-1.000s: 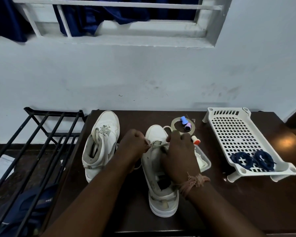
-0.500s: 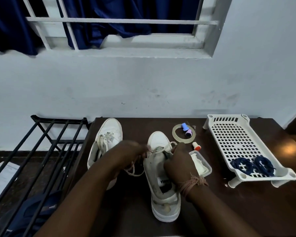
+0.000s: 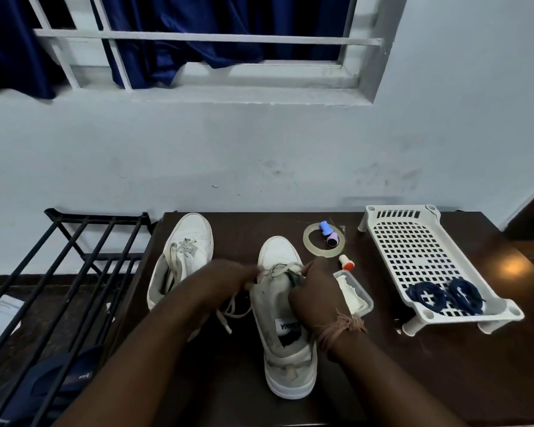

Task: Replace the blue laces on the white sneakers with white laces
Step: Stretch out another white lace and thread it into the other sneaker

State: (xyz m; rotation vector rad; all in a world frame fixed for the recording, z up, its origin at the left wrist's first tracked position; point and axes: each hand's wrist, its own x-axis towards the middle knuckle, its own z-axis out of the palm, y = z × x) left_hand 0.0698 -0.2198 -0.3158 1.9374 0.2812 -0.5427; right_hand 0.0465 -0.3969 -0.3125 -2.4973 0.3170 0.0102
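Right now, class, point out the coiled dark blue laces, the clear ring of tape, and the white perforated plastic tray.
coiled dark blue laces [image 3: 426, 294], head view, left coil.
clear ring of tape [image 3: 309, 242], head view, left band.
white perforated plastic tray [image 3: 396, 241], head view, bare mesh floor.

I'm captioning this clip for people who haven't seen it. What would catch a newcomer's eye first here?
Two hands meet mid-table over a white sneaker: the left hand and right hand both pinch its white lace near the toe. A second white sneaker, already laced, lies to the left. On the right, two coiled blue laces sit in a white perforated tray.
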